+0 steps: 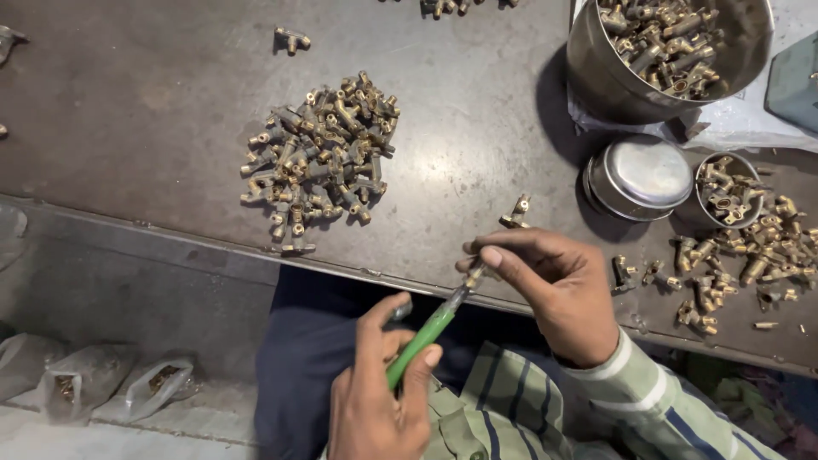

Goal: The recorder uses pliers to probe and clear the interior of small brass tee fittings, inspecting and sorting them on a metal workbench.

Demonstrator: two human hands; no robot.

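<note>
My left hand [379, 396] grips a green-handled screwdriver [423, 334], its metal tip pointing up and right. My right hand [554, 285] pinches a small brass fitting [515, 212] between thumb and fingers, and the screwdriver tip meets the fitting near my thumb. Both hands hover over the near edge of the dark metal table [170, 102]. A heap of brass fittings [319, 158] lies on the table to the left of my hands.
A large steel pot [596, 72] full of fittings stands at the back right. Beside it sit an upturned steel bowl [643, 175] and a small steel cup [709, 213] with fittings. Loose fittings [741, 264] spread at the right. Plastic bags [153, 383] lie on the floor.
</note>
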